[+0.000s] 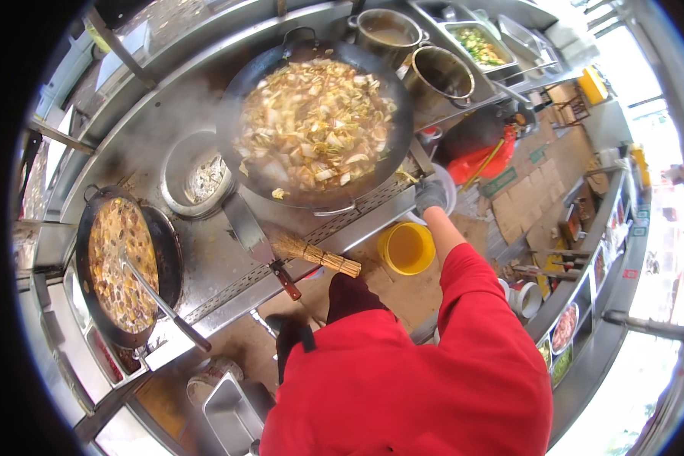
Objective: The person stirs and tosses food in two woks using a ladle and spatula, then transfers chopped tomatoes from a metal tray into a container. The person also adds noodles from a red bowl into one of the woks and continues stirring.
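My right hand, in a grey glove, reaches over a whitish plastic tub at the stove's edge; its fingers are bunched, and what they hold cannot be told. Beside it is a flat metal piece. At the bottom edge, a bit of grey by a steel pan may be my left hand; its grip is hidden. Before me a large wok holds steaming chopped cabbage in brown sauce. A broad metal spatula and a straw wok brush lie on the stove's front edge.
At left, a wok of simmering stew has a long-handled ladle in it. A steel bowl holds a perforated strainer. Two steel pots stand behind right. Below the stove edge are a yellow bucket and flattened cardboard.
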Action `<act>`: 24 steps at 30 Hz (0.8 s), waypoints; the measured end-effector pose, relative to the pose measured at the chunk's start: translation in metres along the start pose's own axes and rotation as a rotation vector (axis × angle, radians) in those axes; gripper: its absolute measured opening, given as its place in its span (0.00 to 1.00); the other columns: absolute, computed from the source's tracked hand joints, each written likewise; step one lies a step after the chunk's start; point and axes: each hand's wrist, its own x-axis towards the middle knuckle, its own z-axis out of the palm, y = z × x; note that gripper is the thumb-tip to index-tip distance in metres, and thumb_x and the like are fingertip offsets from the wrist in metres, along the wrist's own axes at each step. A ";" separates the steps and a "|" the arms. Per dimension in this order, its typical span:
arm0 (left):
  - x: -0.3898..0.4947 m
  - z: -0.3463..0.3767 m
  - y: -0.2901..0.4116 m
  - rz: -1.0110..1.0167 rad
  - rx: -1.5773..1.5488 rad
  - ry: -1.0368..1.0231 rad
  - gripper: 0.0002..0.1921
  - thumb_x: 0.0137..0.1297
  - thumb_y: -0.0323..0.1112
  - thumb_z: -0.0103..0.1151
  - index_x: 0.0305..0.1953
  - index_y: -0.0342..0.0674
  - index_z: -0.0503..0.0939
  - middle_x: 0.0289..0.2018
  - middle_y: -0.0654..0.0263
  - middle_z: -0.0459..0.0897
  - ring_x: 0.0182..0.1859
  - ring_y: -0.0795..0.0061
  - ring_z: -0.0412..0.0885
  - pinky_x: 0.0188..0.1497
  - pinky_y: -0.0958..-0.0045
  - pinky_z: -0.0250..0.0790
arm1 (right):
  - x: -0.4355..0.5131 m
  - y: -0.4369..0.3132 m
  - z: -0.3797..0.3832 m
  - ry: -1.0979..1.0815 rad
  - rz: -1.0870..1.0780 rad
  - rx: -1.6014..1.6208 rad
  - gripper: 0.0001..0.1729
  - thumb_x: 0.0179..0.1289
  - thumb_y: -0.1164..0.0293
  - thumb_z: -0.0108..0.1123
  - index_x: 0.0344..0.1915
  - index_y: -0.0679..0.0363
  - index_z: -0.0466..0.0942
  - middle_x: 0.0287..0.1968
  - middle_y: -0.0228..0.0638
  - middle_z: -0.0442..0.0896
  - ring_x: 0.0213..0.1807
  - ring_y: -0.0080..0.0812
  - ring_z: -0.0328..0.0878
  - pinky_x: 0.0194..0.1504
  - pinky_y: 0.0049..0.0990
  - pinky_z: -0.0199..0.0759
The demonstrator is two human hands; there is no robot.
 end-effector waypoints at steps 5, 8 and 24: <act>-0.068 -0.047 -0.031 -0.002 -0.040 0.104 0.20 0.51 0.31 0.51 0.45 0.26 0.76 0.45 0.48 0.79 0.43 0.52 0.78 0.48 0.52 0.69 | 0.040 -0.006 0.014 -0.010 -0.168 -0.136 0.18 0.57 0.63 0.61 0.46 0.57 0.81 0.51 0.47 0.79 0.52 0.49 0.76 0.56 0.40 0.69; -0.096 -0.062 -0.049 -0.012 -0.058 0.140 0.20 0.51 0.31 0.51 0.44 0.26 0.76 0.45 0.48 0.79 0.43 0.52 0.78 0.48 0.52 0.69 | 0.036 -0.007 -0.007 -0.133 -0.310 -0.217 0.19 0.55 0.63 0.61 0.47 0.57 0.79 0.50 0.46 0.79 0.51 0.50 0.75 0.55 0.41 0.68; -0.123 -0.035 -0.111 -0.064 -0.137 0.103 0.19 0.50 0.31 0.51 0.43 0.26 0.77 0.45 0.47 0.79 0.43 0.52 0.78 0.48 0.52 0.69 | 0.015 -0.166 -0.088 -0.350 -0.669 0.148 0.14 0.64 0.61 0.57 0.43 0.58 0.82 0.37 0.40 0.85 0.38 0.36 0.81 0.44 0.30 0.73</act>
